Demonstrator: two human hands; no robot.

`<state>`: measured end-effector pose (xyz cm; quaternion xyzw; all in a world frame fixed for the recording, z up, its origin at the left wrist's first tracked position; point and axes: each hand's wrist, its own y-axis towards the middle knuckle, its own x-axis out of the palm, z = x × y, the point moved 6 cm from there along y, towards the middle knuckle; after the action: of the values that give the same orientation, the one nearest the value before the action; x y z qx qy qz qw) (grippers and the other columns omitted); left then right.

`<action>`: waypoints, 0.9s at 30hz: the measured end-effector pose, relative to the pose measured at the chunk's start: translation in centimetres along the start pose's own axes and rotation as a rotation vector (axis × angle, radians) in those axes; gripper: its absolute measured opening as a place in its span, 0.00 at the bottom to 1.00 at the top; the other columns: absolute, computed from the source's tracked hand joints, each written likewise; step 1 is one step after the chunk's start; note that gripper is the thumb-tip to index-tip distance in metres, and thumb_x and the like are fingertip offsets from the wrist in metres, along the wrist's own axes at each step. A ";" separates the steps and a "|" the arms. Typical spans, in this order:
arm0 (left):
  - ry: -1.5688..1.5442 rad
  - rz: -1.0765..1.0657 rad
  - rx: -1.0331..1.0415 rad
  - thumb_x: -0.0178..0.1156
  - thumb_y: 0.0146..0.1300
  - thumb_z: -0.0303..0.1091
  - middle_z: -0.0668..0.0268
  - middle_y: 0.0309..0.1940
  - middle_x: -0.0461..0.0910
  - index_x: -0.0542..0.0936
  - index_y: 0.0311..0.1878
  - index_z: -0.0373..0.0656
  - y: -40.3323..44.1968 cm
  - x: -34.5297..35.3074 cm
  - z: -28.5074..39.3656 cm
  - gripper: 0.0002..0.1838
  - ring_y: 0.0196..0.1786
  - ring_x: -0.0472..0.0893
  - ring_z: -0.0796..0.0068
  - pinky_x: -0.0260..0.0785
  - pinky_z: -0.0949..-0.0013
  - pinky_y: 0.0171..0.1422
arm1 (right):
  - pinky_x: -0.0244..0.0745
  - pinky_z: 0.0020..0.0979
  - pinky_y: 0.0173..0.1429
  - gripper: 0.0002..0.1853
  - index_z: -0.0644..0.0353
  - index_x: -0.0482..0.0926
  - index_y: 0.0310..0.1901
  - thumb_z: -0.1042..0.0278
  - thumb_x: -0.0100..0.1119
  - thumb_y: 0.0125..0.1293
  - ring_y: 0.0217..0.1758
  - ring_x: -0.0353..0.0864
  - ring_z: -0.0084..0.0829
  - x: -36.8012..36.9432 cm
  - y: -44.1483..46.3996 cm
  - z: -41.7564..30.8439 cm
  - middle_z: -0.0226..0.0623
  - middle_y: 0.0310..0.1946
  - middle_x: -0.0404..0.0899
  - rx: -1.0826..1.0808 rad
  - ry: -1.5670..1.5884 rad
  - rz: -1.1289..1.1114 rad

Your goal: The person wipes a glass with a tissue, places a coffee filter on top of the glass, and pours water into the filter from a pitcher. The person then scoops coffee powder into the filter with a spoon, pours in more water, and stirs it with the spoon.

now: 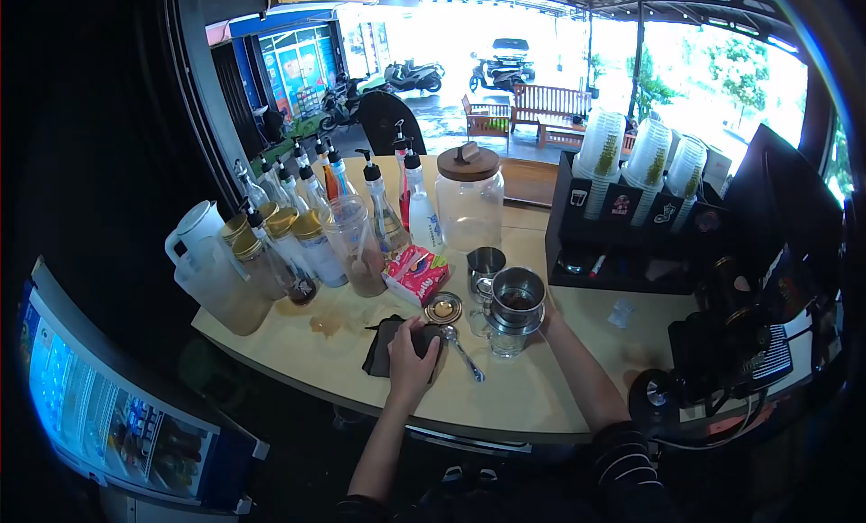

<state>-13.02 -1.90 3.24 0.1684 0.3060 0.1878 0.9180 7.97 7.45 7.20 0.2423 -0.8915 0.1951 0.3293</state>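
Note:
My left hand point(415, 353) lies over a black cloth or pouch point(382, 350) near the counter's front edge, its fingers bent round something dark that I cannot make out. My right hand point(549, 317) is at the right side of a metal drip filter point(518, 293), which sits on a clear glass point(508, 344); its fingers are mostly hidden behind the filter. Dark contents show inside the filter. Between the hands are a spoon point(465, 354) and a round metal lid point(443, 307). A metal cup point(486, 263) stands just behind the filter.
Syrup pump bottles point(385, 214), a clear pitcher point(354, 248) and a pink packet point(417, 274) stand at the left. Behind is a wooden-lidded jar point(469, 207). At the right are a black cup rack point(577, 239) with stacked cups and a dark machine point(722, 343).

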 end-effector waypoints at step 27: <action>-0.417 -0.419 0.101 0.80 0.34 0.49 0.51 0.53 0.72 0.58 0.62 0.33 1.3 8.9 9.2 0.56 0.53 0.76 0.65 0.70 0.63 0.57 | 0.81 0.21 0.33 0.08 0.58 0.69 0.28 0.76 0.56 0.64 0.29 0.76 0.16 -1.7 -17.2 -12.8 0.28 0.26 0.75 -0.704 -0.474 0.281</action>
<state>-0.99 1.44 6.35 0.1819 0.1477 -0.0598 0.9703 25.03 0.57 18.31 0.0299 -0.9787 -0.1383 0.1486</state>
